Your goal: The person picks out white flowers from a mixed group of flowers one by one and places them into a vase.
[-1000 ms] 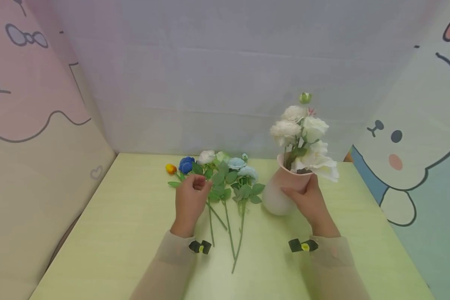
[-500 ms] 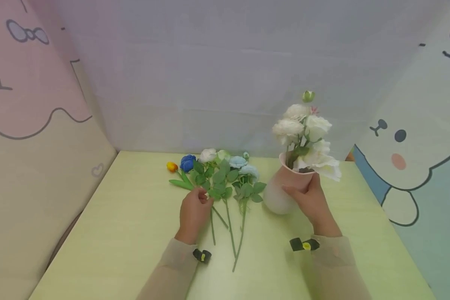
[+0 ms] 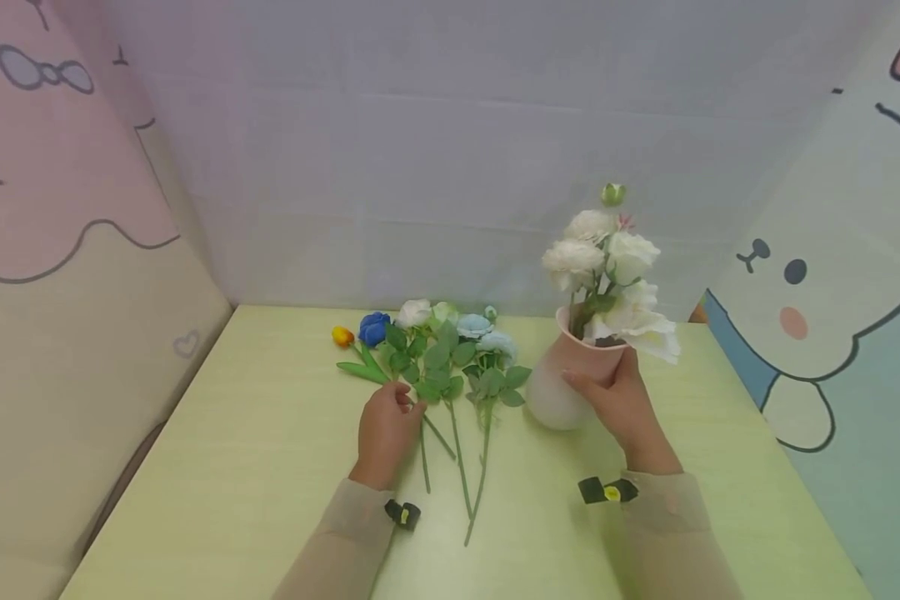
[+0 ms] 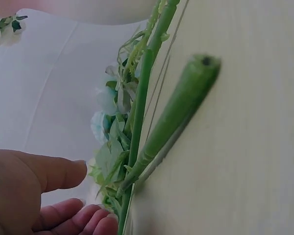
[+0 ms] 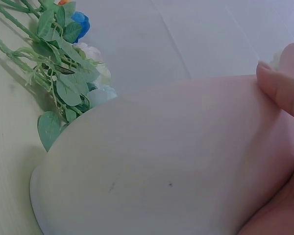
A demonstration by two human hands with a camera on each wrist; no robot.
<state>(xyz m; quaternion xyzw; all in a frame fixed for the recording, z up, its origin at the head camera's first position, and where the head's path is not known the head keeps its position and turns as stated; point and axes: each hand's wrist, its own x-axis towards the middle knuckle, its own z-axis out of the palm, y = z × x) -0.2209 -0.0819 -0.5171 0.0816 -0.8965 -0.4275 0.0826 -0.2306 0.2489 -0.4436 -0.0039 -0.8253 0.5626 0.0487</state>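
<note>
My right hand (image 3: 628, 408) grips the pink-and-white vase (image 3: 558, 387) just below its rim, thumb on the near side. The vase leans to the right and holds several white flowers (image 3: 600, 258) and a green bud (image 3: 612, 194). My left hand (image 3: 388, 433) is low over the table, beside the stems of the loose flowers. In the left wrist view a gap separates its thumb (image 4: 63, 174) from the bent fingers, whose tips lie close to a green stem (image 4: 137, 127). Whether they touch it I cannot tell.
Loose flowers lie in the middle of the table (image 3: 270, 483): an orange tulip (image 3: 342, 337), a blue flower (image 3: 374, 329), a white flower (image 3: 413, 312) and light blue flowers (image 3: 497, 346). A pale curtain (image 3: 450, 167) stands behind, with printed panels at both sides.
My left hand has come down and toward me, from over the leaves to beside the stems, then stayed there. My right hand keeps its grip on the vase.
</note>
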